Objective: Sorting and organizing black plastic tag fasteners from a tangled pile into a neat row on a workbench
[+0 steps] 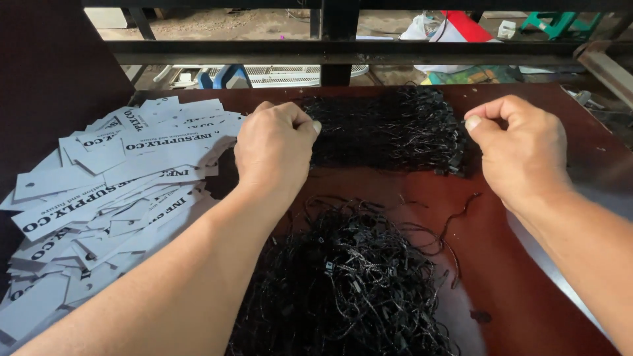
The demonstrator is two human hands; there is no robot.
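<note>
My left hand (273,148) is curled, its fingers pinched at the left edge of a flat bundle of black string loops (389,128) lying at the back of the dark red table (508,264). My right hand (521,148) is closed at the bundle's right edge, thumb pressed on the forefinger; whether it pinches a strand I cannot tell. A loose tangled heap of black string fasteners (343,277) lies between my forearms, nearer to me. White paper tags with black print (112,198) are piled at the left, partly under my left hand.
A black metal frame bar (343,51) runs across behind the table. Beyond it are white mesh items (283,74), a blue object and green plastic stools (557,23) on a dirt floor. A dark panel (46,79) stands at the left.
</note>
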